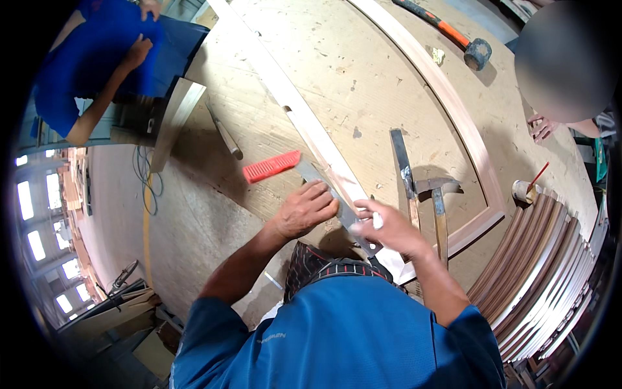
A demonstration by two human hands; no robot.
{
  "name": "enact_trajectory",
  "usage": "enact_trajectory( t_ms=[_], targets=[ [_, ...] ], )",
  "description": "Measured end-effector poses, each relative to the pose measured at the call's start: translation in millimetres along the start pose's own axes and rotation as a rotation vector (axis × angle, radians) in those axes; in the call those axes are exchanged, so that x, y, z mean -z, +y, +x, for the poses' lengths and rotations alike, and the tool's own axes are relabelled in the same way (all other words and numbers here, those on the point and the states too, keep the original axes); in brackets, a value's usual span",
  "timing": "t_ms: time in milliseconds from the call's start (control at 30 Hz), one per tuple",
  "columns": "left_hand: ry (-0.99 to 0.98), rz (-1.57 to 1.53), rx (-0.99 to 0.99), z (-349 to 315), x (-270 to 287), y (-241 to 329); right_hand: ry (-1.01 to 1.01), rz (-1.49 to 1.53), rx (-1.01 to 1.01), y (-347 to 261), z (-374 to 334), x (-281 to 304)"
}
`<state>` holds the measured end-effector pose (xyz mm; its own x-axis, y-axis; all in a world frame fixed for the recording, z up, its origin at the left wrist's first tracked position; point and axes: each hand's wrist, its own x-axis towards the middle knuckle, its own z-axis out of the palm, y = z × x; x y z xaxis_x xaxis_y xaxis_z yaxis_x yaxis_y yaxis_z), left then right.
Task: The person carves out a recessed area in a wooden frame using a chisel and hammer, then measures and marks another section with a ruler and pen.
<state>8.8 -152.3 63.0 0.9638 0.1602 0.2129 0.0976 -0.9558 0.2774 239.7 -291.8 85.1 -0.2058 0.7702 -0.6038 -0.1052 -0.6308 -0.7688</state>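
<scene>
My left hand [306, 211] is closed over the grey metal blade [348, 211] of what looks like a try square, pressing it along a long pale wooden strip [317, 133]. The square's red ribbed handle [272, 166] sticks out to the left, beyond the fingers. Over the blade's near end, my right hand [392, 228] is bent, with its thumb and fingers drawn together. A small white thing [378, 220] shows at those fingers; its kind is unclear. The near end of the strip lies close to my body, beside a curved wooden frame [463, 126].
Right of my hands lie a claw hammer [439, 207] and a chisel [402, 165]. A rubber mallet [478, 54] rests at the far right. Curved mouldings [531, 253] are stacked near a pot [522, 191] with a red stick. Co-workers stand far left [97, 71] and far right [567, 65].
</scene>
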Motion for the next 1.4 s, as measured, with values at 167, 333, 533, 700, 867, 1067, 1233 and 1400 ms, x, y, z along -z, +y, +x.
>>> enact_trajectory(
  t_ms=[167,333,533,700,867,1067,1233,1400],
  targets=[
    [0.084,0.054,-0.025,1,-17,2,0.349,-0.483,0.276,35,19,-50],
    [0.486,-0.927,0.861,-12,-35,2,0.666,-0.716,0.574,91,51,-63],
    [0.658,-1.691,1.370,3,-81,-33,0.759,-0.963,0.648,106,70,-69],
    [0.768,-1.762,1.225,-8,-100,-41,0.740,-0.990,0.573,102,64,-83],
    [0.820,-1.765,1.260,-3,-103,-44,0.782,-1.044,0.641,109,68,-72],
    [0.736,-1.762,1.274,9,-100,-49,0.756,-0.991,0.622,100,62,-66],
    [0.774,-1.761,1.273,11,-101,-54,0.758,-1.001,0.619,95,63,-68],
    [0.745,-1.628,1.342,6,-99,-66,0.800,-0.980,0.655,95,67,-66]
  ],
)
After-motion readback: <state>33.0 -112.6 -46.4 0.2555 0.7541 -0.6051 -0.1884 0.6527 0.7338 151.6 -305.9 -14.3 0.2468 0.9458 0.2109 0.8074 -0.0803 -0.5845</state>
